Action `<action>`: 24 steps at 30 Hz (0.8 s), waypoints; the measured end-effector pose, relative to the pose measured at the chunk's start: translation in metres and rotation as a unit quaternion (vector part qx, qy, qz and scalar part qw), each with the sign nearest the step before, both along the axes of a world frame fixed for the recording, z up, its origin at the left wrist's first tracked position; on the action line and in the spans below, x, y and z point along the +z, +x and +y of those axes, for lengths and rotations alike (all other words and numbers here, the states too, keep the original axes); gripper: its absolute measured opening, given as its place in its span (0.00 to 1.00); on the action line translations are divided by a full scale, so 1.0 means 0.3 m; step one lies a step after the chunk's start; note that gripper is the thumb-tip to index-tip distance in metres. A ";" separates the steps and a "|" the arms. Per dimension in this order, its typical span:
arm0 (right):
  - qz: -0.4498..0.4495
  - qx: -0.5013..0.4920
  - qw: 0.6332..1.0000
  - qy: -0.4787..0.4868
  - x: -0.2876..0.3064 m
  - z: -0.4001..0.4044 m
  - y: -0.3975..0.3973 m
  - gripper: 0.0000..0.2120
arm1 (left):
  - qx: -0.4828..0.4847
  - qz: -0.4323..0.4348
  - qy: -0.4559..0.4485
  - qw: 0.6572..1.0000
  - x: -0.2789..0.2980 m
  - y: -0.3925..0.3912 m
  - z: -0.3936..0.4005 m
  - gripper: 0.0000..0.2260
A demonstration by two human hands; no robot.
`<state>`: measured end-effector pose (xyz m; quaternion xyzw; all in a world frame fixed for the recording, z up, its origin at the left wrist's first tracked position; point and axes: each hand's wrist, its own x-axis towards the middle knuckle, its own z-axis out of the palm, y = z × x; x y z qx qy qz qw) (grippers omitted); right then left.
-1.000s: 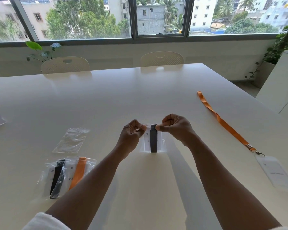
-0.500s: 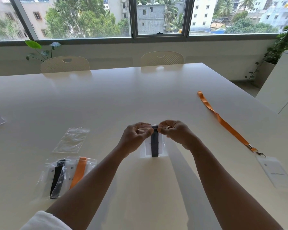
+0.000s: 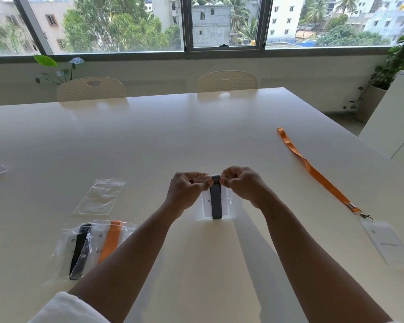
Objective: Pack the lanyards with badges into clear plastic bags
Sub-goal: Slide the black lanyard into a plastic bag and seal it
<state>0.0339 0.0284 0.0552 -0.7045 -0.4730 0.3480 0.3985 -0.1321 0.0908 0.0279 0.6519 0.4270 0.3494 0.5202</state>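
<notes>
Both hands have drawn together since a second ago; the left hand (image 3: 189, 187) and right hand (image 3: 240, 184) now pinch the top edge of the clear bag (image 3: 216, 201) holding a grey lanyard and badge, between them on the table (image 3: 196, 131); sealing looks underway, and the next move calls for pressing along the strip; left of the left hand lie two packed bags (image 3: 91, 243) and an empty bag (image 3: 99, 197); right of the right hand stretches an orange lanyard (image 3: 317, 173), well apart; open tabletop runs beyond.

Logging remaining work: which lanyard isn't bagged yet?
The long orange lanyard, stretched out flat on the table's right side with its badge. The others sit folded inside clear bags.
</notes>
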 end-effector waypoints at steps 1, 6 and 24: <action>0.007 -0.002 1.000 0.003 0.001 -0.001 0.002 0.02 | 0.001 0.000 -0.001 1.000 0.001 -0.002 0.002 0.06; 0.018 -0.009 0.999 0.033 0.004 -0.007 0.017 0.07 | 0.011 -0.016 -0.009 1.000 0.004 -0.002 0.005 0.05; 0.027 -0.014 0.999 0.017 -0.018 -0.010 0.020 0.04 | 0.016 0.006 0.006 1.000 0.013 -0.002 0.009 0.03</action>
